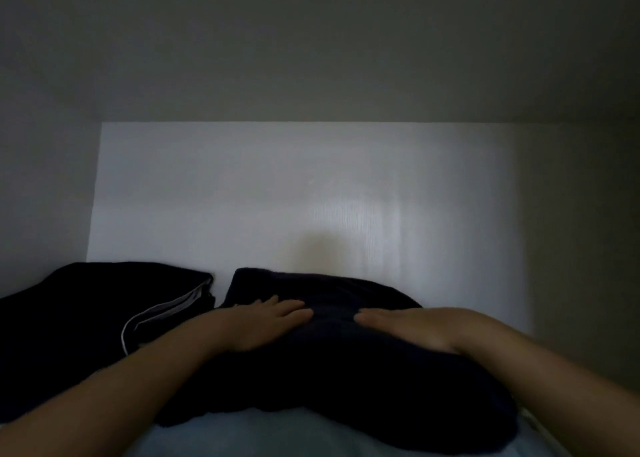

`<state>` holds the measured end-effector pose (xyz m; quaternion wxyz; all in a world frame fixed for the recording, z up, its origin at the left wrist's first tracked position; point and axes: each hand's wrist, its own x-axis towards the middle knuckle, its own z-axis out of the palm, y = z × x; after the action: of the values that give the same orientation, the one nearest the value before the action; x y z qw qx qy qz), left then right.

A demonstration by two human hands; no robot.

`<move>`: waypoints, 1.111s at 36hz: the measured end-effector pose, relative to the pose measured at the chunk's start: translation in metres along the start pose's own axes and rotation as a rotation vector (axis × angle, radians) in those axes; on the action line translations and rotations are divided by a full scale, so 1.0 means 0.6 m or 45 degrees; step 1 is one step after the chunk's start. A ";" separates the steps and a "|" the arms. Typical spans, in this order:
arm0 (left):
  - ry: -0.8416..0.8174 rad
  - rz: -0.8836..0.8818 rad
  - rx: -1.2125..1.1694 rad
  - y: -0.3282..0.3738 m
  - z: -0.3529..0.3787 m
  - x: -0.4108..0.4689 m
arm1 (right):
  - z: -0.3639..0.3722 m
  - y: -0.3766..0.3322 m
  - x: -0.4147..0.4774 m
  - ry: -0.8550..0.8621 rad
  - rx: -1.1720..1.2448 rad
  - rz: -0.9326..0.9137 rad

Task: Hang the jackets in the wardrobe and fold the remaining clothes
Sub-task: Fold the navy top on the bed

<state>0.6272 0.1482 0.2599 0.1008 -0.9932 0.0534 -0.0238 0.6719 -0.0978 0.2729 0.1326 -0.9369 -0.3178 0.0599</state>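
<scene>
At the far left, a folded dark navy garment with white piping along one edge (79, 318) was found lying on a white, smooth-surfaced shelf (277, 186). It was judged to have been set aside as finished, since no hand was on it. A narrow strip of bare shelf was noted between it and the next item, so the two were just beside each other and not touching.

The left hand (263, 321) was observed laid flat, fingers straight and slightly spread, on the left part of a second folded garment of plain dark navy cloth (329, 370). This garment was located in the middle foreground, at the near edge of the shelf. The right hand (412, 325) was recorded flat on its right part, fingers straight and close together, with its fingertips pointing towards those of the left. Nothing was pinched or gripped. The flat pressing was judged to serve to smooth the bundle and keep the fold from springing open.

Below the garment, a pale blue fabric (277, 436) was seen; what it belonged to could not be told.

Grey side walls at left (41, 179) and right (588, 214) were noted enclosing the shelf, and a dim grey surface above. The back of the shelf was bare. Poor light was recorded, so seams and garment type could not be established.
</scene>
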 end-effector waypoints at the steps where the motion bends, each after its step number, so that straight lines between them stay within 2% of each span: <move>1: -0.015 -0.040 0.004 -0.006 0.001 0.003 | 0.000 0.004 -0.002 0.000 0.018 0.017; 5: -0.026 -0.254 -0.063 -0.041 0.014 0.000 | 0.004 0.016 -0.009 0.011 0.098 0.109; 7: 0.051 -0.402 -0.231 -0.043 0.018 -0.015 | 0.007 0.021 -0.011 0.071 0.083 0.182; 10: 0.380 -0.511 -0.283 -0.026 0.014 -0.036 | 0.015 0.025 -0.021 0.180 -0.007 0.294; 12: 0.674 -0.485 -0.133 -0.011 0.010 -0.061 | 0.018 0.031 -0.037 0.360 -0.121 0.316; 14: 0.801 -0.387 -0.036 0.001 0.009 -0.096 | 0.017 0.039 -0.067 0.579 -0.123 0.330; 17: 0.763 -0.197 -0.070 0.003 0.018 -0.156 | 0.022 0.046 -0.131 0.708 -0.128 0.365; 19: 0.771 -0.084 -0.094 0.001 0.032 -0.194 | 0.039 0.042 -0.180 0.704 -0.129 0.400; 21: 0.703 0.022 0.008 -0.002 0.050 -0.219 | 0.064 0.031 -0.232 0.659 -0.172 0.378; 24: 0.496 -0.028 0.315 -0.008 0.063 -0.239 | 0.099 -0.005 -0.305 0.553 -0.368 0.341; 26: 0.503 -0.103 0.343 -0.009 0.064 -0.250 | 0.123 -0.036 -0.342 0.501 -0.546 0.390; 28: 0.520 -0.141 0.289 -0.001 0.066 -0.265 | 0.145 -0.070 -0.372 0.478 -0.652 0.421; 31: 0.484 -0.071 0.142 0.030 0.080 -0.307 | 0.174 -0.122 -0.420 0.469 -0.653 0.434; 36: 0.499 0.296 0.015 0.106 0.080 -0.414 | 0.217 -0.195 -0.512 0.557 -0.562 0.425; 40: 0.603 0.531 -0.162 0.177 0.078 -0.507 | 0.267 -0.233 -0.601 0.684 -0.444 0.379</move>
<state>0.3171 0.0876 0.1812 0.0259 -0.9320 0.2791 -0.2298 0.2741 -0.1778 0.1693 0.0394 -0.9638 -0.1369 -0.2252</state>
